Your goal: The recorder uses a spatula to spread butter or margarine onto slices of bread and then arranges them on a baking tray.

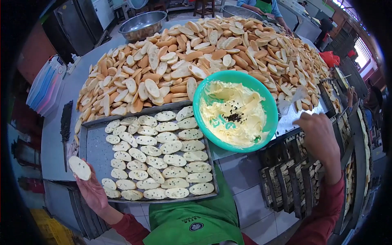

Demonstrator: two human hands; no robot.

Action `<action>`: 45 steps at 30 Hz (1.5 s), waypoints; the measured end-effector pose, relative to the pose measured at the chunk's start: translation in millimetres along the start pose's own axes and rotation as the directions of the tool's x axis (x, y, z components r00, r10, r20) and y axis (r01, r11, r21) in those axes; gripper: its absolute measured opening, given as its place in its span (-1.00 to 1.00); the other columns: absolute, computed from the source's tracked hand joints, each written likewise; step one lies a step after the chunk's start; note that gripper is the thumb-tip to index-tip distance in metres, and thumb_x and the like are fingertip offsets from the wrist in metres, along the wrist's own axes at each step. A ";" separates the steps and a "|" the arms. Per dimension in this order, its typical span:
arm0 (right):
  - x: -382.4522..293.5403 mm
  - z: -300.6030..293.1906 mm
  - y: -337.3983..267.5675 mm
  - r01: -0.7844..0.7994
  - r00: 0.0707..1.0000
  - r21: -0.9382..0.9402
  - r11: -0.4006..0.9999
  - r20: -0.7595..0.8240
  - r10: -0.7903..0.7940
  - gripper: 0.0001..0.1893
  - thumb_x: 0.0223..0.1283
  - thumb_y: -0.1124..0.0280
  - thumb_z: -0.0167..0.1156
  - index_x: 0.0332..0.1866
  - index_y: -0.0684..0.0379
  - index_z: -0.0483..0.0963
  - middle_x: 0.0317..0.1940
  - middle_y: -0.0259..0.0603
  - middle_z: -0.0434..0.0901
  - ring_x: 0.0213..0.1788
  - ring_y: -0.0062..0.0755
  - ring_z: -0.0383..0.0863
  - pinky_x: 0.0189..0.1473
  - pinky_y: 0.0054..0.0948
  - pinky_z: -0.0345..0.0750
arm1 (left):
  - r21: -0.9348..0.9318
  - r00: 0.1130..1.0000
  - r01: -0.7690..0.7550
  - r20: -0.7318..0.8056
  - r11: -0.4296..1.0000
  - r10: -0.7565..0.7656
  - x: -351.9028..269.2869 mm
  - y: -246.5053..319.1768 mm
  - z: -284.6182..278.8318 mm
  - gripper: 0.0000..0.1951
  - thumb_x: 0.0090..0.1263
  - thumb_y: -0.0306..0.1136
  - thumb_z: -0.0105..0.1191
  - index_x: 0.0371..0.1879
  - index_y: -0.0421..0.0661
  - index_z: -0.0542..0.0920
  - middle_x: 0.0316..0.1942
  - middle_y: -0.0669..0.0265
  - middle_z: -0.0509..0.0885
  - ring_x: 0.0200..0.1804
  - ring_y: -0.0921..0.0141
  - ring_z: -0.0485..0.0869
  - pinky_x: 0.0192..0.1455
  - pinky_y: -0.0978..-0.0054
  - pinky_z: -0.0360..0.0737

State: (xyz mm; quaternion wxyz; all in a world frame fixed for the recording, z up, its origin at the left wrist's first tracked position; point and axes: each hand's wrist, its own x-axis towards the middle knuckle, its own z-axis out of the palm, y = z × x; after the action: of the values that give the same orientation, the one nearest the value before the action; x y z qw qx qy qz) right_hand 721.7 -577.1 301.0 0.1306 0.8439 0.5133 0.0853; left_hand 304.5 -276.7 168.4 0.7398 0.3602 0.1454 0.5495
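Note:
My left hand (93, 190) holds up a bread slice (80, 168) spread with pale cream and dotted with a few dark chips, just left of a metal baking tray (95, 144). Rows of similar coated slices (171, 160) fill most of that tray. A green plastic bowl (200, 122) of whipped pale cream (245, 105) overlaps the tray's right corner. Dark chips (234, 117) lie heaped on the cream. My right hand (318, 139) is raised right of the bowl, its fingers bent; whether anything is pinched in them is hidden.
A large heap of plain bread slices (183, 61) covers the table's far side. Steel bowls (144, 26) stand behind it. Racked trays (288, 180) of slices are below right. A dark bristly brush (65, 122) and plastic boxes (47, 87) lie left. A co-worker (265, 7) stands across.

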 end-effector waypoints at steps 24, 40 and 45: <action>115.3 112.9 -62.2 -0.043 0.998 0.145 0.989 -0.030 0.047 -0.90 -0.38 0.47 0.09 -0.66 0.23 0.51 -0.69 -0.04 0.51 -0.62 -0.13 0.55 -0.54 -0.27 0.47 | 0.114 0.908 0.411 -0.143 0.905 -0.394 -5.1 -90.1 38.4 -0.40 0.27 -0.33 0.00 0.23 -0.14 0.03 0.09 0.23 0.36 0.02 0.40 0.49 -0.08 0.52 0.58; 123.2 154.9 -44.3 -0.413 0.905 0.464 0.784 0.302 0.298 -0.80 -0.17 0.37 0.08 -0.52 0.27 0.56 -0.53 0.03 0.57 -0.40 -0.10 0.59 -0.26 -0.25 0.52 | 0.100 0.897 0.435 -0.136 0.895 -0.420 -4.0 -97.5 43.9 -0.41 0.26 -0.34 0.02 0.22 -0.14 0.05 0.08 0.22 0.37 0.02 0.38 0.49 -0.06 0.47 0.58; 109.5 165.4 -38.8 -0.499 0.863 0.773 0.391 0.401 0.308 -0.78 -0.08 0.34 0.08 -0.54 0.29 0.55 -0.72 -0.16 0.51 -0.62 -0.46 0.50 -0.49 -0.45 0.44 | 0.122 0.896 0.441 -0.109 0.889 -0.429 -6.1 -97.9 52.7 -0.45 0.29 -0.33 -0.03 0.21 -0.14 0.07 0.04 0.21 0.41 0.01 0.39 0.50 -0.08 0.48 0.59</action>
State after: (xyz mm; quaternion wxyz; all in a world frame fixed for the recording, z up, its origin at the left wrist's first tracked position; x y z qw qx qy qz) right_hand 785.2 -484.8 132.8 -0.2810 0.8970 0.2492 -0.2332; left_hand 403.9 -315.3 136.3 0.8098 0.3486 0.2908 0.3717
